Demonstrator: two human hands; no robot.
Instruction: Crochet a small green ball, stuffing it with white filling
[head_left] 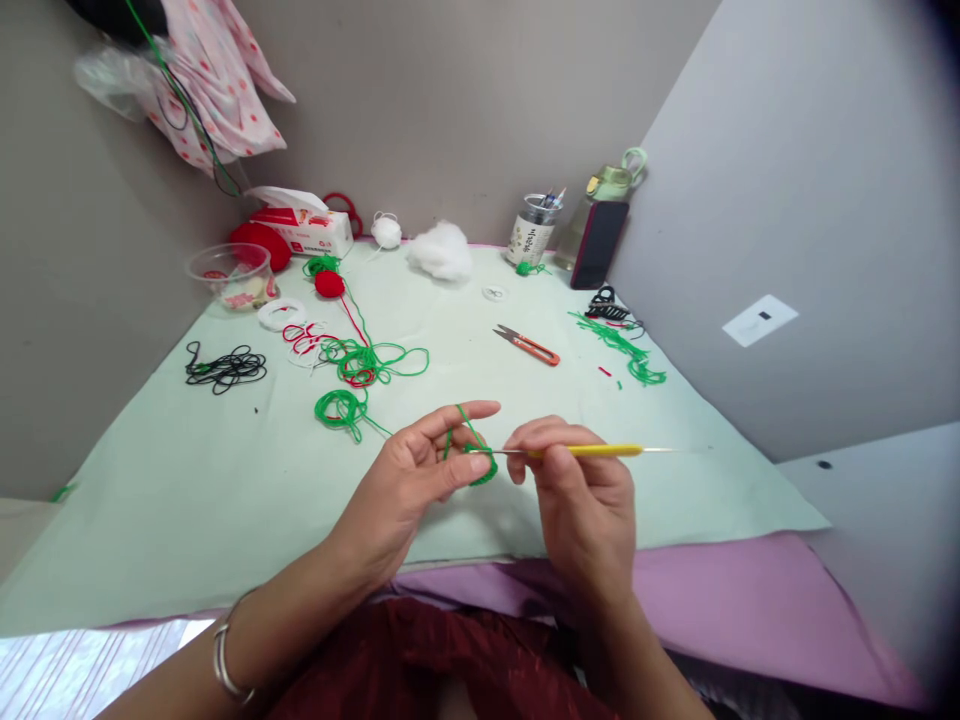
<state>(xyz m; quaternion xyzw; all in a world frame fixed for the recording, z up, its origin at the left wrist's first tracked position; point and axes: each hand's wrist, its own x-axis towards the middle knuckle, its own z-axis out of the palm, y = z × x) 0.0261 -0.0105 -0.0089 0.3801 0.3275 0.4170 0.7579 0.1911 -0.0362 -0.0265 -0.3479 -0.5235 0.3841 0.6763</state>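
My left hand (pixel 409 470) pinches a small green crocheted piece (pixel 484 468) between thumb and fingers, with green yarn looped over its raised index finger. In my right hand (pixel 581 495) is a crochet hook with a yellow handle (pixel 607 450), its thin metal tip pointing left and meeting the green piece. From near my left hand, a strand of yarn leads back to a green coil (pixel 341 410) on the table. The exact spot where the hook meets the stitches is too small to make out.
Tangled green yarn (pixel 364 362) and black cord (pixel 225 370) lie left. Orange snips (pixel 529 345) sit beyond my hands. Further back are a tissue box (pixel 319 232), white stuffing (pixel 441 252), a pen holder (pixel 531 235) and a phone (pixel 599 245). Green scraps (pixel 626 350) lie right.
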